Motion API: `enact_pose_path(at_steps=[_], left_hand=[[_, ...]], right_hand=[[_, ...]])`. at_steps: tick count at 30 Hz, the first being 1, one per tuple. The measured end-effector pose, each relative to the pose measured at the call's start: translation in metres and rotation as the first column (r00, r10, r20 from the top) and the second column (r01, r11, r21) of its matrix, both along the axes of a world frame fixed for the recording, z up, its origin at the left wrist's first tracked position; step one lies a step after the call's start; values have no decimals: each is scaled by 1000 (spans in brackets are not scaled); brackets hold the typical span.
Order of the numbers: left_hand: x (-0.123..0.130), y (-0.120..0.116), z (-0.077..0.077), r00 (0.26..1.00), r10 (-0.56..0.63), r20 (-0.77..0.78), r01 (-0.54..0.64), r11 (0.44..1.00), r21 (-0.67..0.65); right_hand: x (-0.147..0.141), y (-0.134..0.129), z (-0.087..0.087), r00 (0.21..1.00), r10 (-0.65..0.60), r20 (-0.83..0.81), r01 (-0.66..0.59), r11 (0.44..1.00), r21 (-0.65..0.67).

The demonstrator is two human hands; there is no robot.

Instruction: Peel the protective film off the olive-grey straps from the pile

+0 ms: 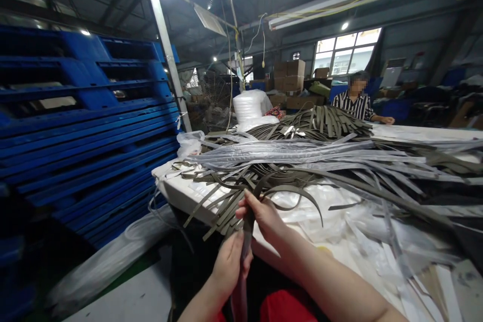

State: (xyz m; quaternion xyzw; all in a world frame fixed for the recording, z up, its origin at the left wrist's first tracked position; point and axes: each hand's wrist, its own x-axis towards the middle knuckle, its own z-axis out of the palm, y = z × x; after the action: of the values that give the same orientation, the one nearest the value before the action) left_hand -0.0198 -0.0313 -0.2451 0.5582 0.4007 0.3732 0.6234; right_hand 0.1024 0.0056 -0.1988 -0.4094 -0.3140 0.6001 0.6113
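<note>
My right hand (265,217) pinches a flat dark olive strap (248,225) between thumb and fingers. Just below and to its left, my left hand (227,260) is closed around the same strap. The lower end looks greyer and hangs down in front of red clothing; whether it is sleeved in plastic I cannot tell. Beyond my hands, a bundle of olive straps (230,211) spreads over the near edge of the table (181,195). Long translucent grey plastic strips (260,153) lie across the pile behind it.
Blue pallets (94,131) are stacked at the left, beside a metal post (169,55). A white plastic roll (249,105) and a second heap of straps (320,122) stand farther back. Across the table sits a person in a striped shirt (352,105). Clear plastic bags (320,209) lie at right.
</note>
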Motion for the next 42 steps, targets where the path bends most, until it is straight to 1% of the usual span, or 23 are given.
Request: enact_pose_path(at_steps=[2,4,6,9,11,12,13,14,16,19,23,26,28,30,32,33,35,37,38,40,42], left_hand=[[6,6,6,999,44,25,-44,999,5],[8,8,4,998,51,46,-50,998,-25],[5,6,-6,999,17,41,-14,997,-70],[-7,-2,-29,998,-55,5,56,988,-141],[-15,-8,-44,996,-88,-15,85,983,-164],[-18,-10,-49,995,-100,-19,95,981,-170],[-21,-11,-53,994,-109,-20,104,980,-172],[-22,-11,-55,993,-117,-18,112,978,-173],[-22,-9,-54,992,-124,-7,121,978,-170],[-16,-1,-42,990,-138,14,138,982,-131],[-4,13,-17,988,-152,34,153,987,-37],[6,23,9,986,-151,74,149,988,25],[10,28,29,982,-159,105,153,986,63],[12,33,49,977,-171,127,157,981,112],[13,36,63,973,-188,136,167,973,157],[13,37,68,970,-199,138,174,969,174],[15,38,75,966,-215,144,183,962,204],[19,39,78,962,-219,166,177,955,238],[22,39,80,959,-213,188,163,954,251],[27,39,85,952,-193,239,127,955,269],[31,41,93,944,-182,275,102,955,280]], right_hand=[[-10,-6,-5,998,61,32,-59,997,-49],[-8,-5,-7,997,71,31,-68,995,-76],[5,2,-3,1000,19,-10,-19,998,-68],[37,18,9,982,-159,-105,154,986,-58],[57,26,16,954,-246,-169,241,969,-54],[65,29,19,945,-260,-196,255,966,-49],[70,31,21,942,-248,-226,247,968,-34],[73,32,24,940,-225,-255,231,973,-7],[75,31,29,943,-160,-292,188,979,72],[71,26,42,964,-52,-261,109,973,206],[68,19,68,992,50,-116,-6,936,352],[67,16,86,985,174,7,-161,895,417],[67,14,98,959,272,83,-280,851,444],[68,13,112,932,341,121,-356,804,476],[72,13,132,925,369,92,-359,767,531],[75,13,143,928,370,50,-332,758,562],[81,15,167,936,349,-46,-253,759,600],[84,18,187,945,319,-77,-216,779,589],[84,20,195,947,317,-47,-236,789,567],[78,23,203,935,346,74,-335,797,502],[71,26,206,897,392,204,-442,790,426]])
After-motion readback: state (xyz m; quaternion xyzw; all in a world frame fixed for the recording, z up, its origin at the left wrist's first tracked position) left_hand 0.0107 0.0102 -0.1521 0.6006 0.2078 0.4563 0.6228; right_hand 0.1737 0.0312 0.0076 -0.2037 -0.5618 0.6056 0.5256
